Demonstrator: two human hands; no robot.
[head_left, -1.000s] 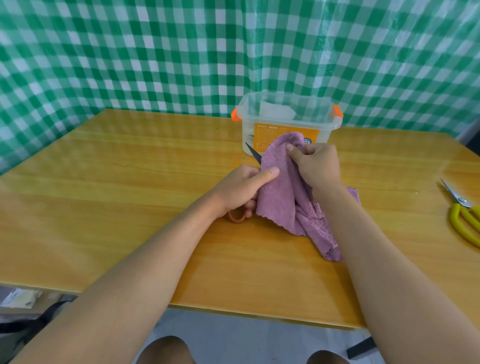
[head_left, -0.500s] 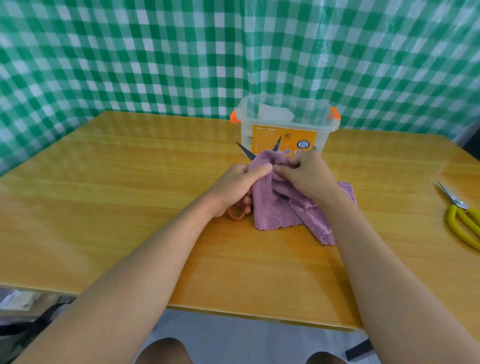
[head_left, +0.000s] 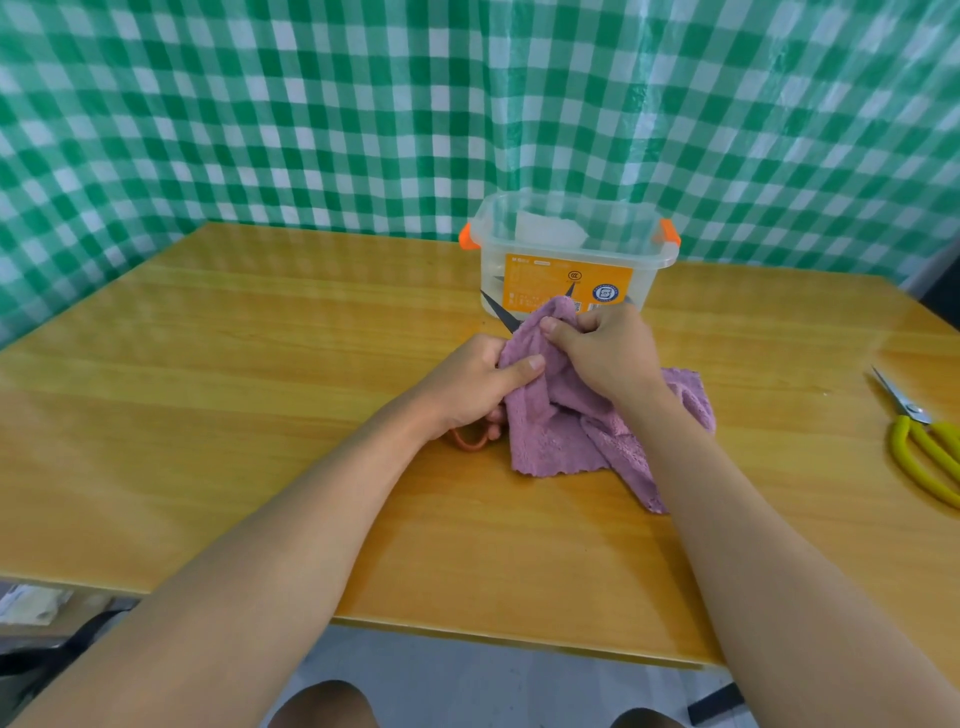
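A purple cloth (head_left: 558, 436) lies bunched at the middle of the wooden table (head_left: 234, 405). It is wrapped over the orange-handled scissors (head_left: 470, 440), whose dark blades spread apart and poke out above it. My left hand (head_left: 478, 382) grips the scissors, its thumb pressing the cloth against them. My right hand (head_left: 605, 353) pinches the cloth's upper fold around the blades. Most of the scissors are hidden by the cloth and my hands.
A clear plastic box (head_left: 569, 257) with orange clips stands just behind my hands. Yellow-handled scissors (head_left: 922, 447) lie at the table's right edge. A green checked curtain (head_left: 363, 114) closes off the back and left.
My right hand came down from its raised position and bunched the cloth lower over the scissors. The blades have spread apart. My left hand stayed in place.
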